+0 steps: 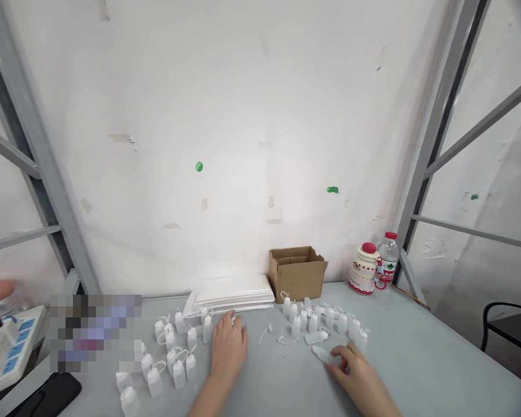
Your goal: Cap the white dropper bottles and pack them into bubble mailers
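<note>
My left hand (228,346) lies flat on the grey table (417,359), fingers stretched toward a stack of white sheets (234,292). Just left of it stand several small white plastic bottles (173,359) with tethered caps. My right hand (356,370) curls around a small white bottle lying on its side (323,354). Another group of upright white bottles (321,318) stands just beyond the right hand. A loose white cap strap (264,333) lies between the hands.
An open cardboard box (296,272) sits at the wall. A red-lidded mug (364,269) and a water bottle (388,258) stand at the back right. A dark phone (47,397) and a power strip (13,347) lie at the left. Grey shelf posts (438,145) flank the table.
</note>
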Action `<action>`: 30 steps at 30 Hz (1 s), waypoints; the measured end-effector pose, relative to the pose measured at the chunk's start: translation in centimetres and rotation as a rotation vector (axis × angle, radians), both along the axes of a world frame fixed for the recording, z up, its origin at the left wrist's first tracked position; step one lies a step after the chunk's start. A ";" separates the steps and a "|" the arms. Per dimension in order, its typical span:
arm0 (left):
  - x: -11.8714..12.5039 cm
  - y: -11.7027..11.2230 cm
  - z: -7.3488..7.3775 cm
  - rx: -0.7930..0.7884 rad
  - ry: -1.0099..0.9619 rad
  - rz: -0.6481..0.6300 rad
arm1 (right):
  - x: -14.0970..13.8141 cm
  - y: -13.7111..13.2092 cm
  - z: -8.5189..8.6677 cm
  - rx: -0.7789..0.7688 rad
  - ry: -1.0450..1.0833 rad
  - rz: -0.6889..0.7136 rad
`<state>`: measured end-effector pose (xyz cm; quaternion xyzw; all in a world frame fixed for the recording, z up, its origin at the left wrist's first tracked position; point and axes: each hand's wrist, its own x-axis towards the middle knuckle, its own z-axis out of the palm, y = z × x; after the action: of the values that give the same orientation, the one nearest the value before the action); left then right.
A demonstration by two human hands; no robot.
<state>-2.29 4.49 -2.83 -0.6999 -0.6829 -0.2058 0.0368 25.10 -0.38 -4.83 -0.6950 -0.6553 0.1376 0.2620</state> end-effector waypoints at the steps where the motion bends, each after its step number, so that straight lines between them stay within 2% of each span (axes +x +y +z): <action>1: 0.2 -0.1 0.0 -0.010 -0.010 -0.053 | -0.3 -0.2 0.2 -0.001 0.004 0.020; 5: 1.1 -0.4 -0.5 -0.097 -0.029 -0.422 | -2.0 -0.5 1.5 -0.017 0.047 0.123; 7: 1.4 -0.5 -0.8 -0.134 -0.014 -0.516 | -3.2 -0.5 2.6 -0.019 0.105 0.191; 12: 1.5 -0.5 -1.1 -0.107 -0.052 -0.391 | -6.3 0.7 6.1 0.043 0.300 0.319; 15: 1.4 -0.3 -1.1 -0.104 -0.089 -0.343 | -7.9 2.3 7.3 0.108 0.440 0.345; 17: 1.4 -0.1 -1.1 -0.104 -0.117 -0.318 | -8.9 3.6 7.1 0.147 0.568 0.346; 19: 1.2 0.0 -1.1 -0.104 -0.160 -0.290 | -9.6 4.6 6.2 0.142 0.714 0.311; 22: 1.0 0.0 -1.0 -0.099 -0.258 -0.249 | -10.3 5.1 4.1 0.012 0.883 0.256; 25: 0.8 0.0 -0.9 -0.087 -0.406 -0.219 | -10.4 4.8 2.7 -0.081 0.946 0.264; 30: 0.6 0.5 -0.6 -0.118 -0.774 -0.167 | -10.7 3.7 2.9 -0.109 1.034 0.333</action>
<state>-1.74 5.02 -3.42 -0.6248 -0.5977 -0.4170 -0.2803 14.38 3.37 -1.89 -0.4363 -0.5341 0.5347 0.4883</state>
